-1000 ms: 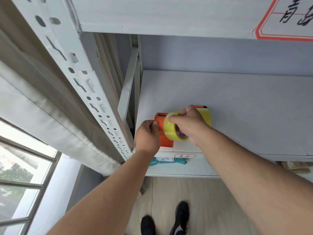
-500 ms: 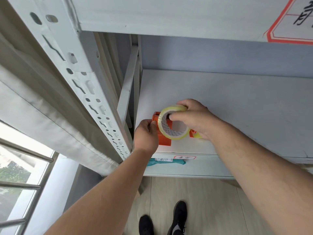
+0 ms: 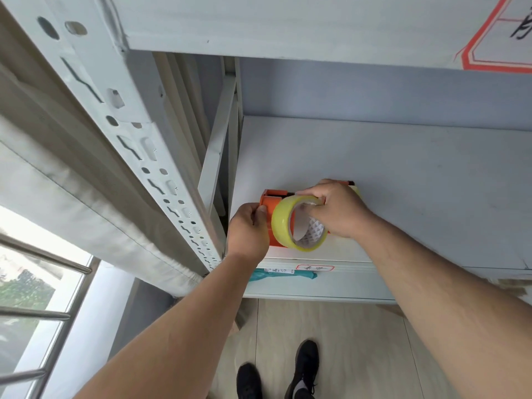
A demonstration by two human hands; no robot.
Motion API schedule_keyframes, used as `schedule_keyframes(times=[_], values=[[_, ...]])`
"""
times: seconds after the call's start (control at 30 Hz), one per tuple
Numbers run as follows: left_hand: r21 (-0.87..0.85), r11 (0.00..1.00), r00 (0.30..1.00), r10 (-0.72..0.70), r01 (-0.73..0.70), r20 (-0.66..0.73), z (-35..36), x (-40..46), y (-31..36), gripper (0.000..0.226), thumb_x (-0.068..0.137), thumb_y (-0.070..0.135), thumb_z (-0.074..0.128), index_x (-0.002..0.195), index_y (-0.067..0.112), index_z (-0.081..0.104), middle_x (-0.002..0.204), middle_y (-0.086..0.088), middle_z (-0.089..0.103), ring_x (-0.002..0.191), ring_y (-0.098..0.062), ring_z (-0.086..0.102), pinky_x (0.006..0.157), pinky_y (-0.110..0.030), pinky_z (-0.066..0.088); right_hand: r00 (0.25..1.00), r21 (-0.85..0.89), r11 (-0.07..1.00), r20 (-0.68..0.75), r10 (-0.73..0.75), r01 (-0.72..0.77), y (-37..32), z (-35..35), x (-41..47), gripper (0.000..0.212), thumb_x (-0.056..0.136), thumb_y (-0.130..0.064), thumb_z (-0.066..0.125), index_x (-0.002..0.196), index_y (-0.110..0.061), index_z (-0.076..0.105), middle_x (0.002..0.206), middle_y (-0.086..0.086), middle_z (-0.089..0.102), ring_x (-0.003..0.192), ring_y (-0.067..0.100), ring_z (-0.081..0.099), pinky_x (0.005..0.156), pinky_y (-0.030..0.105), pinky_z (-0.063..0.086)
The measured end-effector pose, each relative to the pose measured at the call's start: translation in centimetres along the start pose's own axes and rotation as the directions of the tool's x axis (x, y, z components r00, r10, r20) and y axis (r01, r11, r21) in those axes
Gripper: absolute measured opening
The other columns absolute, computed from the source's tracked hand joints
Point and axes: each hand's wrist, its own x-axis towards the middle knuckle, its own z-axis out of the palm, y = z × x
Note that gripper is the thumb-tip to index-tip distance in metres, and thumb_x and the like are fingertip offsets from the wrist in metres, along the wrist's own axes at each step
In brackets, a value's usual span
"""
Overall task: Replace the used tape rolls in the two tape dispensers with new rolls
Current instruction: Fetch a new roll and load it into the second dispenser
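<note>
Grey shelf [image 3: 403, 197]: left hand [image 3: 247, 231] grips orange dispenser [image 3: 269, 201]; right hand [image 3: 336, 208] pinches yellow tape roll [image 3: 283, 223]

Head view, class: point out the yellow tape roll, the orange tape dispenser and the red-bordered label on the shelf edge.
yellow tape roll [image 3: 280, 226], head view, on its outer yellow band.
orange tape dispenser [image 3: 270, 203], head view, on its orange side near the left end.
red-bordered label [image 3: 314, 267], head view, on its white middle.

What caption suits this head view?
Left hand steadies the orange dispenser on the shelf while right hand holds a yellow tape roll.
</note>
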Motion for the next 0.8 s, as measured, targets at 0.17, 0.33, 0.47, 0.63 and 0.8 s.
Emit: schedule_keyframes(times=[0.17, 0.33, 0.47, 0.63, 0.8], values=[[-0.021, 1.0, 1.0, 0.004, -0.003, 0.014, 0.1, -0.2, -0.3, 0.024, 0.109, 0.032, 0.046, 0.115, 0.018, 0.065, 0.095, 0.005, 0.068, 0.086, -0.013, 0.064, 0.08, -0.029, 0.051, 0.997, 0.043, 0.996, -0.009, 0.082, -0.082, 1.3, 1.0, -0.1, 0.043, 0.092, -0.007, 0.066, 0.128, -0.029, 0.075, 0.094, -0.027, 0.07, 0.093, 0.007, 0.062, 0.082, 0.026, 0.052], [-0.01, 1.0, 0.999, 0.008, -0.008, 0.045, 0.1, -0.1, -0.6, 0.025, 0.108, 0.034, 0.047, 0.115, 0.019, 0.066, 0.099, 0.002, 0.072, 0.092, -0.016, 0.068, 0.08, -0.03, 0.053, 0.981, 0.081, 0.982, -0.079, 0.18, -0.173, 1.3, 2.3, 0.6, 0.039, 0.09, -0.006, 0.061, 0.12, -0.023, 0.078, 0.114, 0.0, 0.079, 0.105, 0.02, 0.071, 0.092, 0.033, 0.058], [-0.041, 0.999, 0.998, 0.0, 0.002, 0.062, 0.3, -0.3, -0.8, 0.028, 0.108, 0.035, 0.049, 0.116, 0.018, 0.069, 0.101, -0.001, 0.076, 0.095, -0.02, 0.072, 0.086, -0.038, 0.06, 0.969, 0.089, 0.968, -0.061, 0.241, -0.235, 0.1, 2.7, 1.2, 0.03, 0.093, -0.011, 0.06, 0.114, -0.021, 0.079, 0.105, 0.001, 0.078, 0.097, 0.023, 0.071, 0.088, 0.039, 0.061], [-0.12, 0.993, 0.997, -0.007, 0.016, 0.08, 0.3, -0.5, -0.8, 0.027, 0.107, 0.035, 0.05, 0.106, 0.018, 0.071, 0.089, 0.0, 0.073, 0.083, -0.018, 0.067, 0.082, -0.041, 0.059, 0.931, 0.203, 0.911, 0.022, 0.363, -0.36, -0.7, 4.0, 1.6, 0.018, 0.092, -0.019, 0.062, 0.1, -0.012, 0.077, 0.096, 0.005, 0.077, 0.092, 0.025, 0.072, 0.085, 0.04, 0.061], [-0.218, 0.975, 0.995, -0.033, 0.052, 0.089, 0.4, -0.7, -0.8, 0.034, 0.103, 0.04, 0.049, 0.109, 0.017, 0.072, 0.092, -0.003, 0.072, 0.088, -0.027, 0.069, 0.083, -0.04, 0.059, 0.879, 0.497, 0.733, 0.164, 0.448, -0.465, -0.5, 6.3, 1.3, 0.033, 0.084, -0.041, 0.06, 0.098, -0.017, 0.078, 0.097, 0.006, 0.08, 0.096, 0.03, 0.075, 0.092, 0.051, 0.062]])
